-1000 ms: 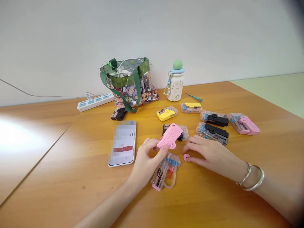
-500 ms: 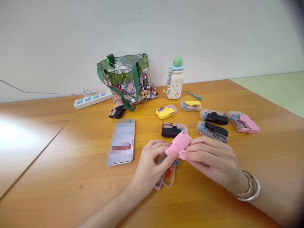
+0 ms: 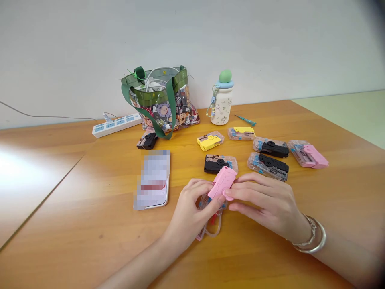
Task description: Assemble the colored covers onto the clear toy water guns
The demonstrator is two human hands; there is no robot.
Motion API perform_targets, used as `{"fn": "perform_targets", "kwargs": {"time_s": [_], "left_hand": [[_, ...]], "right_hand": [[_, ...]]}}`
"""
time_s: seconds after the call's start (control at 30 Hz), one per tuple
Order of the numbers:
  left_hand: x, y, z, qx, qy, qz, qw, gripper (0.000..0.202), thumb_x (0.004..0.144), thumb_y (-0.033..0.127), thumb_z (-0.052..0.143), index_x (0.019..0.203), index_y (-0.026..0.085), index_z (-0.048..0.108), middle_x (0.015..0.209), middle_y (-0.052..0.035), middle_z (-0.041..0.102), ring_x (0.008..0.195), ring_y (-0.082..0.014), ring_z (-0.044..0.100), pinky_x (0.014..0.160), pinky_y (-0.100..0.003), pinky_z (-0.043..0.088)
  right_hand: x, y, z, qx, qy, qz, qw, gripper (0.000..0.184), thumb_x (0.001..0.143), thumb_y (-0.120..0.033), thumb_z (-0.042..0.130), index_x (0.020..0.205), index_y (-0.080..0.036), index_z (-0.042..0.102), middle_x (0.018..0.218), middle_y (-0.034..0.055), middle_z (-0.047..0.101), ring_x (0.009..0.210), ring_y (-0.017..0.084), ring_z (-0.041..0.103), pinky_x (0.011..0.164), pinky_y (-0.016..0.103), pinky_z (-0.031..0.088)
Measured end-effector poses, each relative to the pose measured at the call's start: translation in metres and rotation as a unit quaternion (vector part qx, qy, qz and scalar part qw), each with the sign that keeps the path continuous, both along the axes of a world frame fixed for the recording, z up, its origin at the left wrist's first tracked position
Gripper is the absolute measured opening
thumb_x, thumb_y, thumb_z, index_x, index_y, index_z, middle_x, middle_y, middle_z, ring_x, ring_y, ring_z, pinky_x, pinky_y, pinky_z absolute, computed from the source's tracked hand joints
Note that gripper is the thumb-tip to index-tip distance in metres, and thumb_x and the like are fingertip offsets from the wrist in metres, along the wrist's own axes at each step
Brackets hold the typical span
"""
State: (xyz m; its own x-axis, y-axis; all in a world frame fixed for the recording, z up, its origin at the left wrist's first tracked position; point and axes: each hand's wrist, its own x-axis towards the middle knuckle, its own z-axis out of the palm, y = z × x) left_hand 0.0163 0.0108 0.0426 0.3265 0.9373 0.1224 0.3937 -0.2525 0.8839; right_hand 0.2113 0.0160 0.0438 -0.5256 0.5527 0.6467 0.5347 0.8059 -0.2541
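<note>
My left hand (image 3: pixel 191 210) pinches a pink plastic toy shell (image 3: pixel 223 182) from the left, just above the wooden table (image 3: pixel 90 224). My right hand (image 3: pixel 264 202) meets it from the right, its thumb and forefinger pressing a small pink round piece (image 3: pixel 229 196) against the shell's lower end. Under both hands lies a clear toy body (image 3: pixel 210 224) with blue and red parts inside and a pink edge. Two silver bangles ring my right wrist.
A phone (image 3: pixel 153 179) lies left of my hands. Behind them are several small toys in clear cases: black (image 3: pixel 218 163), yellow (image 3: pixel 209 141), pink (image 3: pixel 308 154). Further back stand a cartoon tote bag (image 3: pixel 161 105), a bottle (image 3: pixel 221 100), a power strip (image 3: pixel 116 124) and a small screwdriver (image 3: pixel 245 120).
My right hand picked the pink round piece up from the table and brought it to the pink shell. My left hand lowered the shell toward it.
</note>
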Motion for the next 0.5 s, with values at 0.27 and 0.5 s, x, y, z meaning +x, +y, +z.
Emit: {"fn": "perform_targets", "kwargs": {"time_s": [0.27, 0.5], "left_hand": [[-0.0002, 0.0005, 0.0018, -0.023, -0.005, -0.007, 1.0, 0.024, 0.087, 0.032, 0.055, 0.067, 0.019, 0.06, 0.075, -0.0005, 0.065, 0.089, -0.0192, 0.053, 0.081, -0.029, 0.041], [0.0002, -0.0022, 0.0028, -0.038, -0.003, -0.006, 0.999, 0.021, 0.085, 0.03, 0.056, 0.067, 0.019, 0.06, 0.076, -0.0013, 0.062, 0.089, -0.0193, 0.052, 0.08, -0.029, 0.04]], "right_hand": [[-0.0012, 0.0019, -0.003, 0.007, 0.024, 0.028, 0.999, 0.015, 0.085, -0.013, 0.06, 0.098, -0.02, 0.063, 0.084, 0.0019, 0.071, 0.08, 0.015, 0.062, 0.068, 0.027, 0.052], [-0.0059, 0.0006, -0.0012, -0.059, 0.058, 0.063, 0.995, 0.012, 0.085, -0.011, 0.059, 0.093, -0.02, 0.062, 0.083, 0.0014, 0.07, 0.08, 0.014, 0.06, 0.073, 0.027, 0.051]]}}
